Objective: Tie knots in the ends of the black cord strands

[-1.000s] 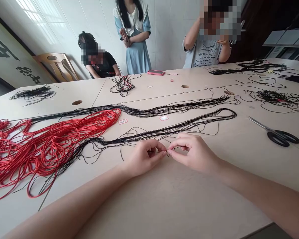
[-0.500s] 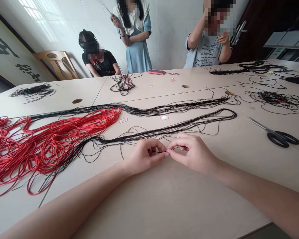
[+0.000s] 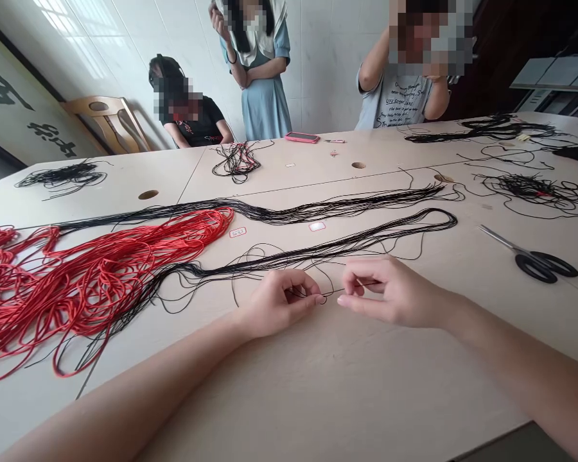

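Low over the table in front of me, my left hand [image 3: 284, 298] pinches a thin black cord [image 3: 331, 292] between thumb and fingers. A small loop of the cord sticks out at its fingertips. A short gap to the right, my right hand [image 3: 385, 292] has curled fingers, with the cord running into them; its thumb is stretched out below. Just beyond both hands lies a long bundle of black cords [image 3: 289, 258], folded into a loop at its right end. Red cord [image 3: 110, 276] is heaped to the left, partly over black strands.
Scissors [image 3: 534, 255] with black handles lie at the right. Another black cord bundle [image 3: 293, 215] stretches behind, and tangled black cords [image 3: 534, 192] sit at the far right. Three people are across the table, near a pink-edged phone [image 3: 302, 137]. Small paper labels [image 3: 317, 226] and round holes mark the tabletop.
My right hand has moved right, away from my left hand, and the cord now spans the gap between them. A small loop shows at my left fingertips. My left hand has stayed nearly still.
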